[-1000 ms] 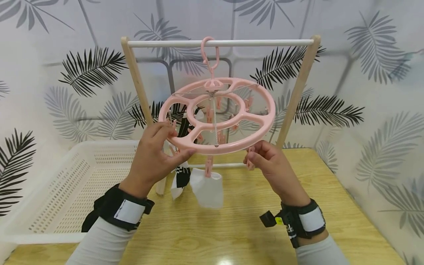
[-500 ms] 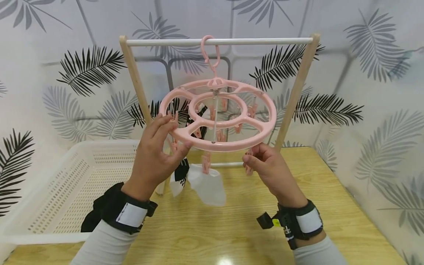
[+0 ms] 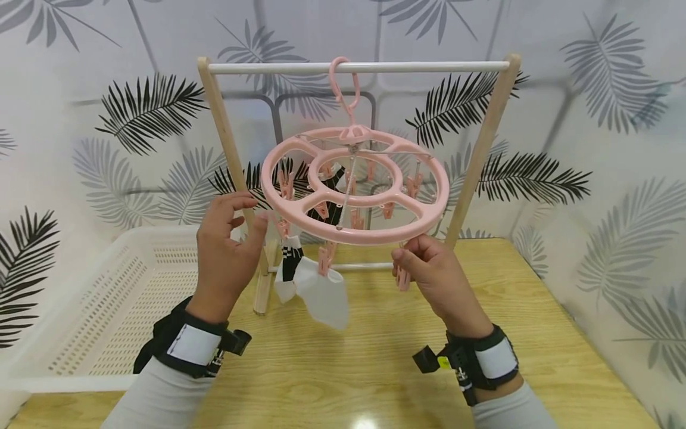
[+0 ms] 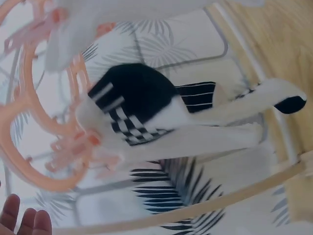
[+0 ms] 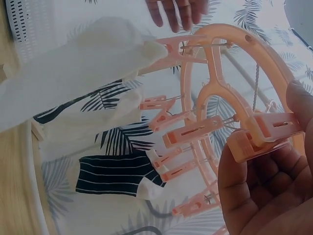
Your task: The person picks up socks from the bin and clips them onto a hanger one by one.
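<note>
A pink round clip hanger (image 3: 370, 237) hangs by its hook from a rod. My right hand (image 3: 442, 280) pinches a pink clothespin (image 5: 279, 126) under the ring's right front side. My left hand (image 3: 227, 253) is beside the ring's left edge, apart from it, with relaxed fingers and nothing held. A white sock (image 3: 324, 298) hangs from a front clothespin (image 3: 323, 260). Left of it hangs a black-and-white checkered sock (image 4: 142, 98). The right wrist view also shows a dark striped sock (image 5: 115, 174) hanging farther back. Several other clothespins hang from the ring.
A wooden-posted rack (image 3: 485, 140) with a white rod (image 3: 429, 67) stands on the wooden table (image 3: 343, 381). At left is a white perforated basket (image 3: 69, 382); dark cloth (image 3: 143, 356) shows in it, partly behind my left wrist. Leaf-patterned covering surrounds the table.
My left hand has let go of the ring and moved left. The hanger has turned and swung slightly, its socks shifting left. My right hand still pinches the clothespin.
</note>
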Motion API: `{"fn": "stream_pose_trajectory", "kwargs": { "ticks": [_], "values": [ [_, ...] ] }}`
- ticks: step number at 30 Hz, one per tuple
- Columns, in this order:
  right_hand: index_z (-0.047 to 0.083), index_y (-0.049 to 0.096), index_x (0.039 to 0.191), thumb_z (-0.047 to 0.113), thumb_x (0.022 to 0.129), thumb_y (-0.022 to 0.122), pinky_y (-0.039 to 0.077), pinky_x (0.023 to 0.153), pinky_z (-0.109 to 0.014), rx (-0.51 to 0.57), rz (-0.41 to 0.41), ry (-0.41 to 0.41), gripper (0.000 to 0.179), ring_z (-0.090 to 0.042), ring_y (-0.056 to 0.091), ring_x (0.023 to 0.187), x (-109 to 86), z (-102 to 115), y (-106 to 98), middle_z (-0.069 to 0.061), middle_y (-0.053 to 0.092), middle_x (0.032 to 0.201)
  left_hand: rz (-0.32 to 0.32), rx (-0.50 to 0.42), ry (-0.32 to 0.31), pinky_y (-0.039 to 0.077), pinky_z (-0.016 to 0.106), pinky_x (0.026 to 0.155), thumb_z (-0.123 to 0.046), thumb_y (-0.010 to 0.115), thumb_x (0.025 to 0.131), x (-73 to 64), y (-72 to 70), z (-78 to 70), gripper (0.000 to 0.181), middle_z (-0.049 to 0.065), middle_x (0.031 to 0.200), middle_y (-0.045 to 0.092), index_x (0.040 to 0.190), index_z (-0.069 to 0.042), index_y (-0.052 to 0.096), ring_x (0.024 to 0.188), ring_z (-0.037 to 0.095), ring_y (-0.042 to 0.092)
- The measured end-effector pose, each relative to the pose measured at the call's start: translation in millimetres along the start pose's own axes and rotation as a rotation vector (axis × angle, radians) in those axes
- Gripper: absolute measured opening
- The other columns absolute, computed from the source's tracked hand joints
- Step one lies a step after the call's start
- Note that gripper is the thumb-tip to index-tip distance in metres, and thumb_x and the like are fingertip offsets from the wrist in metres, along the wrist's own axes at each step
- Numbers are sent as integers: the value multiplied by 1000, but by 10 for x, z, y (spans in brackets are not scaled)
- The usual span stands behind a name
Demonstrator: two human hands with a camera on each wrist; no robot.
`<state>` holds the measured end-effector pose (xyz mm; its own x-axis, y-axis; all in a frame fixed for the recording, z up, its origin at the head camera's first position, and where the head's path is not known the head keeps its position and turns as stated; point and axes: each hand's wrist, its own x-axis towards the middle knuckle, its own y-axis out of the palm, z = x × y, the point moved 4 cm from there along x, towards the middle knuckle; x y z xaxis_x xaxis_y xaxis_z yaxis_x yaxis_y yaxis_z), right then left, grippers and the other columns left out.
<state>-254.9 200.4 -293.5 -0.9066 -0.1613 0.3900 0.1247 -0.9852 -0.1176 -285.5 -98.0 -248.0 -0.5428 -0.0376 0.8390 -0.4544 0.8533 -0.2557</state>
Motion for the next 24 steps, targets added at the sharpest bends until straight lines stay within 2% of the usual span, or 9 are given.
{"fn": "stream_pose_trajectory", "kwargs": {
  "ticks": [5,9,15,17,18,20,22,24],
  "values": [
    [-1,50,83,17,94,56,50,54,-27,-2,2,5,22,-21,55,55,-6,-12,-10,-7,58,69,-5,6,-244,51,41,80,-18,56,89,34,-145,358,23,9,107,60,103,-2,64,104,14,53],
    [0,50,82,17,94,56,50,54,-28,-9,2,10,22,-22,55,55,-14,-22,-19,-6,58,68,70,76,-392,45,35,81,-24,53,91,61,-282,675,29,9,109,59,109,-4,63,104,17,51],
    [0,50,82,18,94,56,50,53,-28,-16,-5,6,22,-23,55,54,-19,-20,-28,-4,58,66,199,65,-632,38,28,70,-34,49,93,130,-525,1097,38,0,96,54,113,-2,57,87,15,46],
    [0,50,82,18,94,56,50,53,-28,-16,-9,5,22,-23,55,54,-16,-16,-28,-5,58,67,309,46,-684,41,30,76,-38,46,95,100,-566,1239,44,3,102,52,116,0,53,93,18,46],
    [0,51,82,18,94,56,50,53,-28,-19,-11,8,22,-23,55,54,-16,-15,-27,-5,58,67,385,41,-702,43,34,81,-39,44,95,67,-573,1312,46,7,107,51,117,1,51,97,21,47],
    [0,51,83,19,93,57,50,53,-28,-22,-13,16,22,-22,55,54,-17,-16,-25,-5,58,68,579,71,-724,43,44,88,-41,41,97,-27,-567,1454,51,16,116,50,121,3,48,106,29,46],
    [0,52,83,19,93,57,50,53,-28,-23,-13,23,22,-22,56,54,-19,-16,-20,-6,58,69,766,129,-708,42,51,90,-40,39,98,-143,-555,1587,53,25,125,47,125,5,46,111,36,45],
    [0,52,83,19,93,57,49,52,-27,-21,-9,26,22,-21,55,54,-20,-16,-14,-6,58,69,902,221,-662,44,52,85,-38,40,97,-249,-562,1698,51,28,124,48,124,5,48,106,36,48]
  ]
}}
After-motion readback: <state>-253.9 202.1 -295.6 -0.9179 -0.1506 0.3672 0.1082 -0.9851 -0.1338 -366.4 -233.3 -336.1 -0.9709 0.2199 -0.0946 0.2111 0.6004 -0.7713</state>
